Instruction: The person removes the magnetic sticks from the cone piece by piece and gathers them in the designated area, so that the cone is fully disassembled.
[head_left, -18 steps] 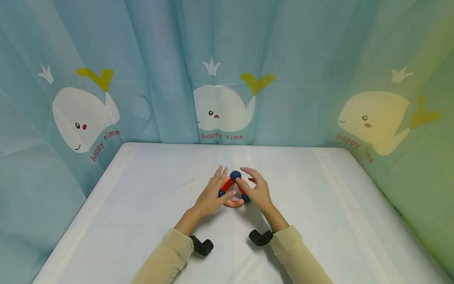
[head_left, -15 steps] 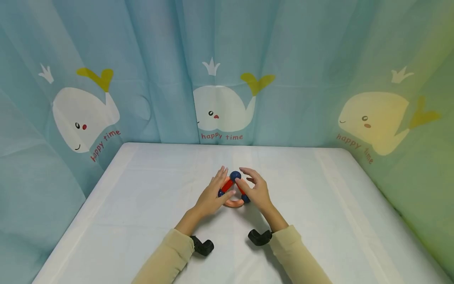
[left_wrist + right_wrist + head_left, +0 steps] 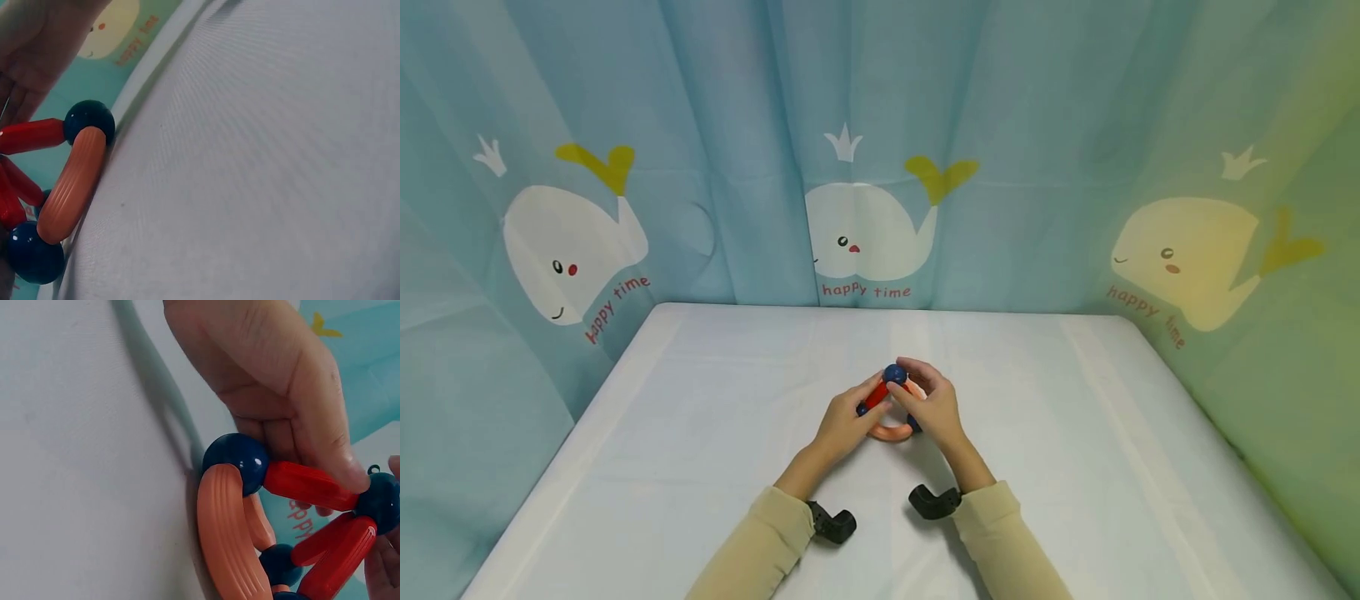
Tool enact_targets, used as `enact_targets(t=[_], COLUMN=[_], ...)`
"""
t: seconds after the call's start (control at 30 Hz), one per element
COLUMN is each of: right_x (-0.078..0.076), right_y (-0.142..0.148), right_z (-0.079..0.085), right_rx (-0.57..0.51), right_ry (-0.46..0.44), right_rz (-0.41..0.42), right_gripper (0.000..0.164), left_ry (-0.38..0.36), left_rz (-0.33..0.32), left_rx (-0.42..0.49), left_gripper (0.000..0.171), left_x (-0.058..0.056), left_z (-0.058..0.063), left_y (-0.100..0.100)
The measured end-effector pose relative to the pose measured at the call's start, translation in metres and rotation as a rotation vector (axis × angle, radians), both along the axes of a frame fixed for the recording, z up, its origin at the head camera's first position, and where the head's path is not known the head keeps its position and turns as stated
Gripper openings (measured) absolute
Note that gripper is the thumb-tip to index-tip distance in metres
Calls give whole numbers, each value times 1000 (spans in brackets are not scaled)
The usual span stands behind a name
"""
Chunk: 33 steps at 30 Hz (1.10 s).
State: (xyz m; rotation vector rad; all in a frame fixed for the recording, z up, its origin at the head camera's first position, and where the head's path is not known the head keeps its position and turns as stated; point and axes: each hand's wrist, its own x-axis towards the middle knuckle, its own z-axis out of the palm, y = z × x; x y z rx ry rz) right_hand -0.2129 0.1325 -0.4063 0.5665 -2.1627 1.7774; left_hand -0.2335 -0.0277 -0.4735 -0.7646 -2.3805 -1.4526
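A small pyramid-like frame of building-toy pieces stands on the table. Orange curved pieces (image 3: 891, 433) form its ring base, with blue balls (image 3: 234, 462) at the joints. Red rods (image 3: 309, 485) lean up to a larger-looking top ball (image 3: 895, 374), also blue. My left hand (image 3: 842, 423) pinches the left red rod near its upper end, thumb in front and fingers behind. My right hand (image 3: 940, 408) holds the top ball between thumb and index finger. In the left wrist view, the right palm is beside a red rod; my left hand is mostly out of frame.
A white cloth covers the table (image 3: 700, 467). Blue-green curtains (image 3: 1030, 167) with whale prints surround its back and sides. Black wrist-camera mounts (image 3: 934, 502) jut inward from both wrists, low above the cloth.
Both hands have drawn in around the frame. My left fingers, spread earlier, now close on the red rod. The right index finger has come in against the top ball.
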Motion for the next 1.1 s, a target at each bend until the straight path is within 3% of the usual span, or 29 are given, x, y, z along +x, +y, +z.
enact_targets(t=[0.27, 0.47, 0.8, 1.1], right_x=[-11, -5, -7, -8], right_y=[5, 0, -3, 0], right_z=[-15, -3, -7, -6], right_rx=[10, 20, 11, -24], right_ry=[31, -5, 45, -3], right_rz=[10, -3, 4, -30], right_gripper=[38, 38, 37, 36], left_ry=[3, 22, 58, 0], left_rz=[31, 44, 60, 59], left_rx=[17, 17, 42, 74], left_gripper=[44, 40, 37, 37], left_x=[0, -2, -1, 4], left_z=[-6, -7, -6, -6], left_y=[-3, -4, -3, -4])
